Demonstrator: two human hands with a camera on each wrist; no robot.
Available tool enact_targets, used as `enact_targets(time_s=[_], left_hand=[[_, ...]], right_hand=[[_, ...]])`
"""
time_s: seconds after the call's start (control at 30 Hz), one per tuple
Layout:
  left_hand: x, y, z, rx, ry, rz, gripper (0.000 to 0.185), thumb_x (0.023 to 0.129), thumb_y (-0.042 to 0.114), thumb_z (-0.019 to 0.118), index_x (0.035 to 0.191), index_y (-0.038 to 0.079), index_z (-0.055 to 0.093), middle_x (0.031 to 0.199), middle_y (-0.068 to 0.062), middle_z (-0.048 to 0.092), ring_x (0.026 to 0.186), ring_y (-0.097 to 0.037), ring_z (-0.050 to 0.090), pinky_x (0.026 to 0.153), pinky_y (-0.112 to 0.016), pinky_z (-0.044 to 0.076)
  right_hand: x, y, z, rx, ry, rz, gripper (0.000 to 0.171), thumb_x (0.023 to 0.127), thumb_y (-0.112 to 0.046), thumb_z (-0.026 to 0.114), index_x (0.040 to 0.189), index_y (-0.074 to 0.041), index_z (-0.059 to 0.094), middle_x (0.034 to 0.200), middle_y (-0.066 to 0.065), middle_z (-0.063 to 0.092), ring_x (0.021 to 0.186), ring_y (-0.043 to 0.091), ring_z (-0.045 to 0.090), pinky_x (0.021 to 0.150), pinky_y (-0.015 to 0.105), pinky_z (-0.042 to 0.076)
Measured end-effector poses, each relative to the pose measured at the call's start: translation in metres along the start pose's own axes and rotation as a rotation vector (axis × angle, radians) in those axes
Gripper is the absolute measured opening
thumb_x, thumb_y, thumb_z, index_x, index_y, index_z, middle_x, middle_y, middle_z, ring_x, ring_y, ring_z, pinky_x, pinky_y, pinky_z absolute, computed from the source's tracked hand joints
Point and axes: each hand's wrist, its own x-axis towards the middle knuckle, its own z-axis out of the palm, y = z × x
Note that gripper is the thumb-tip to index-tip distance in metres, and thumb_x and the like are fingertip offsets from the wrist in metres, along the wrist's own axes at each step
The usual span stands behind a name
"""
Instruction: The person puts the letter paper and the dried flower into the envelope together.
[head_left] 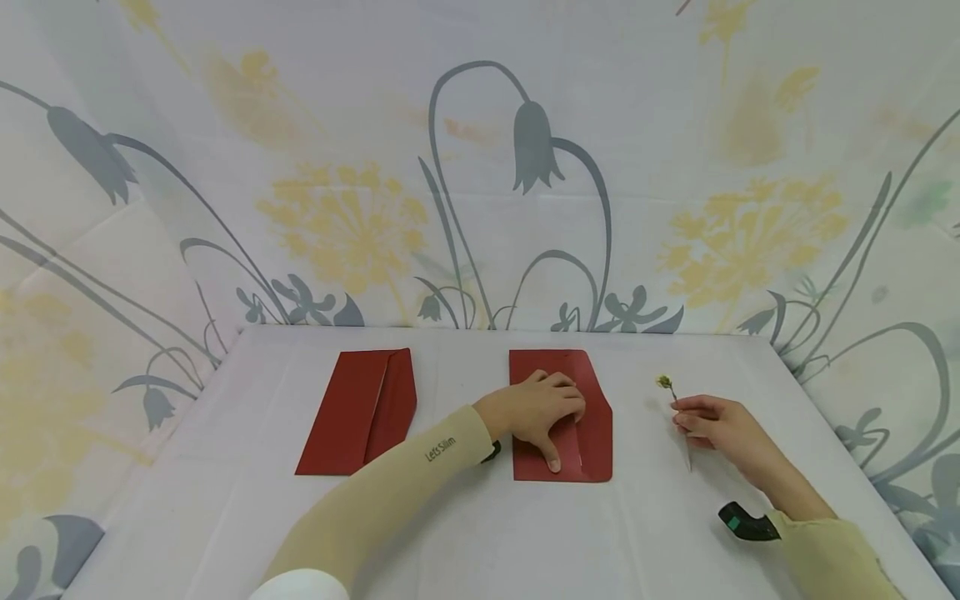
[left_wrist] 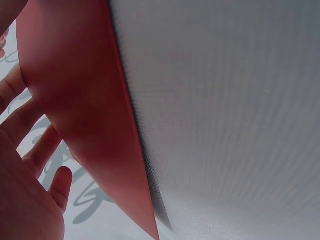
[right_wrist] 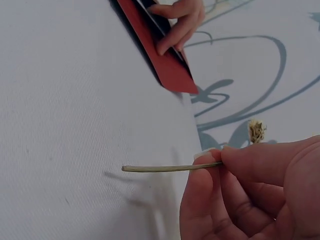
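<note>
A red envelope (head_left: 551, 362) lies flap to the right on the white table, with my left hand (head_left: 542, 410) on it. That hand's fingers are spread, their tips at the pocket's edge and the thumb apart near the lower side. In the right wrist view, a dark gap shows along the envelope (right_wrist: 172, 75) beside those fingers. To the right of it, my right hand (head_left: 722, 429) pinches a dried flower (head_left: 664, 382) by its thin stem between thumb and fingers. The flower's yellowish head points away, and the stem (right_wrist: 155, 169) sticks out past the fingertips in the right wrist view.
A second red envelope (head_left: 341, 417) lies at the left, its flap side also to the right, beyond my left forearm. Behind the table (head_left: 465, 350) hangs a cloth (head_left: 645, 108) printed with flowers. A black wrist strap end (head_left: 742, 523) juts from my right sleeve.
</note>
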Motion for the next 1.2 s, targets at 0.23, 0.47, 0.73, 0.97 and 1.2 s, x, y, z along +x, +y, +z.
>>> enact_targets(time_s=[0.23,0.47,0.73,0.97,1.2], left_hand=[[-0.001,0.000,0.000,-0.008,-0.001,-0.009,0.067,0.069,0.071,0.077,0.111,0.025,0.051,0.137,0.011,0.049,0.137,-0.014,0.029,0.107,-0.036,0.029],[0.000,0.000,0.000,-0.009,-0.009,-0.015,0.067,0.069,0.071,0.077,0.111,0.026,0.051,0.138,0.011,0.048,0.138,-0.015,0.029,0.108,-0.037,0.029],[0.000,0.001,0.000,-0.006,-0.005,-0.017,0.067,0.069,0.072,0.076,0.110,0.025,0.051,0.137,0.011,0.049,0.138,-0.015,0.029,0.107,-0.038,0.030],[-0.001,0.002,-0.001,-0.001,-0.007,-0.030,0.067,0.068,0.072,0.075,0.111,0.026,0.051,0.139,0.011,0.048,0.138,-0.016,0.029,0.109,-0.038,0.029],[-0.001,0.003,-0.001,-0.005,-0.002,-0.030,0.067,0.069,0.072,0.076,0.112,0.026,0.052,0.139,0.010,0.048,0.137,-0.015,0.030,0.108,-0.038,0.030]], right_hand=[[0.004,-0.005,0.013,0.046,-0.028,-0.017,0.043,0.102,-0.016,0.059,0.131,0.015,0.051,0.120,0.022,0.064,0.094,0.011,0.066,0.080,0.028,0.056],[0.011,-0.012,0.024,0.059,-0.027,-0.017,0.042,0.101,-0.015,0.059,0.132,0.013,0.051,0.118,0.021,0.064,0.094,0.014,0.066,0.080,0.029,0.057],[0.019,-0.022,0.039,0.089,0.003,-0.024,0.043,0.101,-0.014,0.060,0.132,0.014,0.050,0.117,0.025,0.063,0.092,0.009,0.065,0.079,0.029,0.057],[0.025,-0.028,0.055,0.159,0.023,-0.015,0.046,0.100,-0.015,0.061,0.134,0.013,0.047,0.118,0.025,0.061,0.093,0.011,0.066,0.080,0.029,0.057],[0.034,-0.029,0.076,0.225,0.020,-0.018,0.044,0.100,-0.011,0.060,0.134,0.013,0.046,0.115,0.022,0.063,0.091,0.009,0.066,0.078,0.028,0.057]])
